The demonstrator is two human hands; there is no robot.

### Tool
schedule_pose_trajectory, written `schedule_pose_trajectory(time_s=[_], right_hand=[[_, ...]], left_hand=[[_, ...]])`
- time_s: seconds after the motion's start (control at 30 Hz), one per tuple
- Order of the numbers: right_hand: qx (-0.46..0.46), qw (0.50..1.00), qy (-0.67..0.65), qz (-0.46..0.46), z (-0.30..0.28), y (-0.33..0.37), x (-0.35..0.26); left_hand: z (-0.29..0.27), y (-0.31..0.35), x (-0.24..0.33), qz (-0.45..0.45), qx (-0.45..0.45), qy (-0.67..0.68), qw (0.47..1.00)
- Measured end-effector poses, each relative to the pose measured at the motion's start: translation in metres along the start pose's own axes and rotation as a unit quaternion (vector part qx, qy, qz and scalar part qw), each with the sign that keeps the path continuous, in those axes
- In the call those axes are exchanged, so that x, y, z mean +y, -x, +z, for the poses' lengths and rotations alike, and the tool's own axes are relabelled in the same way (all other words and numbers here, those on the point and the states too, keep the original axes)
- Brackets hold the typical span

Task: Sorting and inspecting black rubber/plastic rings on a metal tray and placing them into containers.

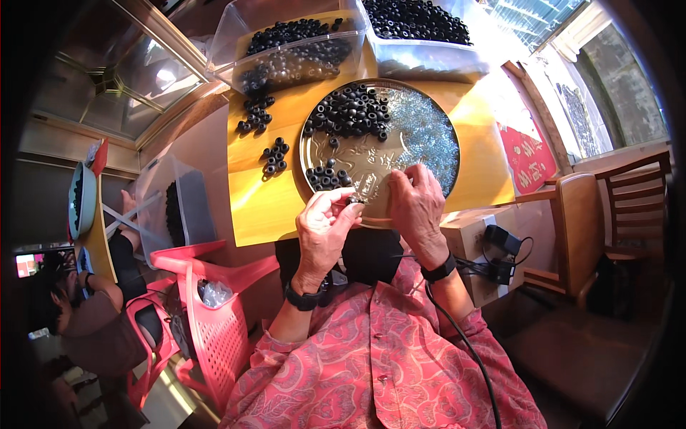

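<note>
My left hand (323,227) and my right hand (416,204) meet over the near rim of a round metal tray (364,175). Between their fingertips is a small black ring (352,200), pinched by my left fingers and touched by my right ones. The tray holds a heap of black rubber rings (351,111) at the back left, a smaller cluster (325,175) at the front left, and a pile of small silvery metal parts (427,132) on the right. Both wrists wear black bands.
The tray lies on a yellow board (250,193) with loose black rings. Two clear plastic tubs (293,46) of black rings stand behind it. A pink plastic chair (207,322) is to my left, a wooden chair (593,229) to my right. Another person (93,300) works at far left.
</note>
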State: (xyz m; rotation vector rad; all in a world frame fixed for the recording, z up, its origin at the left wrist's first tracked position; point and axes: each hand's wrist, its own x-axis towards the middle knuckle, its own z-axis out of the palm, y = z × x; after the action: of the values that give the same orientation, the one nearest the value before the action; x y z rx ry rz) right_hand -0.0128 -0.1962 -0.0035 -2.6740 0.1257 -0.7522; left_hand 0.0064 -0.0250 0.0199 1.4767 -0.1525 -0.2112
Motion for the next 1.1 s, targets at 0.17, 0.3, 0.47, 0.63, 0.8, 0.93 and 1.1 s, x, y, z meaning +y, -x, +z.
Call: schedule_pose_trajectory(time_s=[0.17, 0.3, 0.47, 0.63, 0.8, 0.93, 1.1], right_hand=[[0.005, 1.0, 0.005, -0.011, 0.002, -0.002, -0.001], [0.007, 1.0, 0.021, -0.011, 0.005, 0.002, 0.001], [0.008, 1.0, -0.027, -0.007, -0.002, 0.002, 0.001], [0.029, 0.989, -0.142, 0.03, -0.003, 0.005, 0.009], [0.018, 0.96, -0.249, 0.126, -0.009, 0.008, 0.007], [0.027, 0.83, -0.488, 0.269, -0.009, 0.014, 0.007], [0.011, 0.825, -0.494, 0.276, -0.018, 0.014, 0.003]], left_hand=[[-0.011, 0.008, 0.001, -0.066, -0.062, 0.022, 0.996], [-0.01, 0.009, -0.011, -0.049, -0.058, 0.055, 0.996], [-0.008, 0.01, -0.01, -0.062, -0.051, 0.095, 0.992], [-0.01, 0.01, -0.011, -0.068, -0.054, 0.087, 0.992], [-0.01, 0.011, -0.011, -0.086, -0.053, 0.081, 0.992], [-0.007, 0.01, -0.013, -0.105, -0.06, 0.169, 0.978], [-0.004, 0.01, -0.012, -0.125, -0.055, 0.206, 0.969]])
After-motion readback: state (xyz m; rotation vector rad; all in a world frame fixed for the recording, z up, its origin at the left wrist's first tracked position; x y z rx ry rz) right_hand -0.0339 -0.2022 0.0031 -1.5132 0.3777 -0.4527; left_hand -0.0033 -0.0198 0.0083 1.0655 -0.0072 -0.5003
